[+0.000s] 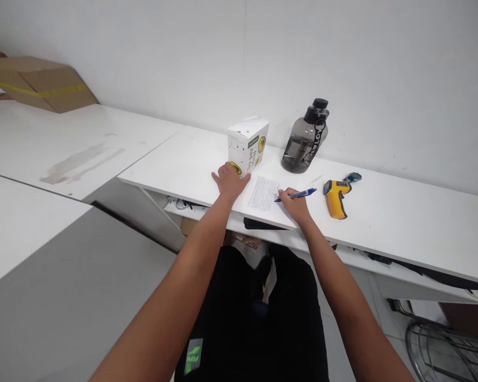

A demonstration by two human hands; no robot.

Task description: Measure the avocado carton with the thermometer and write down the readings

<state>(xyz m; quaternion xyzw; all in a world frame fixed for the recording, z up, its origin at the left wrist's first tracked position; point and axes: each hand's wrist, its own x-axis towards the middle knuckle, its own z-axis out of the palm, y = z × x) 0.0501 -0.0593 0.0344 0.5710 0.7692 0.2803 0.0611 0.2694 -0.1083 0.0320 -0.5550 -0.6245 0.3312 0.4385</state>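
Note:
My right hand (296, 206) is closed around a blue pen (302, 194), its tip down at the right edge of a sheet of paper covered in handwriting (262, 193). My left hand (230, 183) lies on the white table (406, 223) to the left of the sheet, thumb and fingers spread. It is against the lower near corner of an upright white box (247, 143) with avocado pictures and the words "Super Meal". Whether the fingertips press on the box is hard to see.
Behind the sheet stands a grey see-through bottle (300, 146) with a black lid and strap. A yellow and black infrared thermometer (335, 199) lies to the right, near a small dark teal object (352, 177). Cardboard boxes (43, 85) sit far left. Below is a shelf (295, 240) with several items.

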